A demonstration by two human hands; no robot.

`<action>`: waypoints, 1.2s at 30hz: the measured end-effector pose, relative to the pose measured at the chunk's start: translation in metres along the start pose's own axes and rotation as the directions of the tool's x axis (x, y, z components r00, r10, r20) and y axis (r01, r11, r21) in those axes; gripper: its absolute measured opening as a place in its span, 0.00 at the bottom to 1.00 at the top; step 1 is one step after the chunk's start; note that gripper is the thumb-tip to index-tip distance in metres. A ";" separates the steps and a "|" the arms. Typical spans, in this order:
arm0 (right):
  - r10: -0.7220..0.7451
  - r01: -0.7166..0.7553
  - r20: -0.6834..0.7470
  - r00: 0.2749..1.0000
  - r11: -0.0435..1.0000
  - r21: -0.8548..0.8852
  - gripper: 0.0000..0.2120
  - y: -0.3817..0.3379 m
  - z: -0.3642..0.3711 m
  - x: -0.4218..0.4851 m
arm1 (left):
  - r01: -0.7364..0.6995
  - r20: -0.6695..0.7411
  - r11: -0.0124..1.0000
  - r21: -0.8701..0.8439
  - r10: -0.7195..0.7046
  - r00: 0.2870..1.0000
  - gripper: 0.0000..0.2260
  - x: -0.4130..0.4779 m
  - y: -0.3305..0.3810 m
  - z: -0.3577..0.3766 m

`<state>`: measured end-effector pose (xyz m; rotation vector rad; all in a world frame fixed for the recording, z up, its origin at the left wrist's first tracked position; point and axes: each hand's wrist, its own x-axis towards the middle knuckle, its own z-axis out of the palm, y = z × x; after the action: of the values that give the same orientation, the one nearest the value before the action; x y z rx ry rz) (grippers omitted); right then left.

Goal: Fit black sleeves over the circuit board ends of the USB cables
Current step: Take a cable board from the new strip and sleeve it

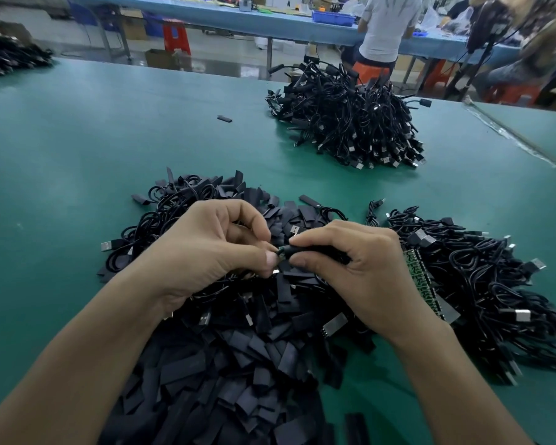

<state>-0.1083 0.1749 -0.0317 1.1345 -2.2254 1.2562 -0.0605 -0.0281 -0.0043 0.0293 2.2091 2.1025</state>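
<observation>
Closest to you, a pile of loose black sleeves (225, 374) lies on the green table (61, 187). Above it, your left hand (206, 248) pinches the green circuit board end (282, 252). Your right hand (357, 268) grips a black sleeve (305, 250) at that end. Farther away sits a heap of cables (350, 123).

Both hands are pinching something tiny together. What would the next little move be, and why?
Probably the right hand pushes the black sleeve further leftward, since the green board tip pinched by the left hand shows uncovered at the sleeve's mouth.
</observation>
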 end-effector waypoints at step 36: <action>0.649 -0.305 -0.258 0.716 0.623 0.720 0.02 -0.022 -0.008 0.012 | -0.226 -0.155 0.775 0.590 0.383 0.910 0.14 0.002 -0.010 0.013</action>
<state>-0.0995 0.1697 -0.0073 0.2154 -1.7658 2.3583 -0.0611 -0.0157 -0.0152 0.1693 3.1140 1.5510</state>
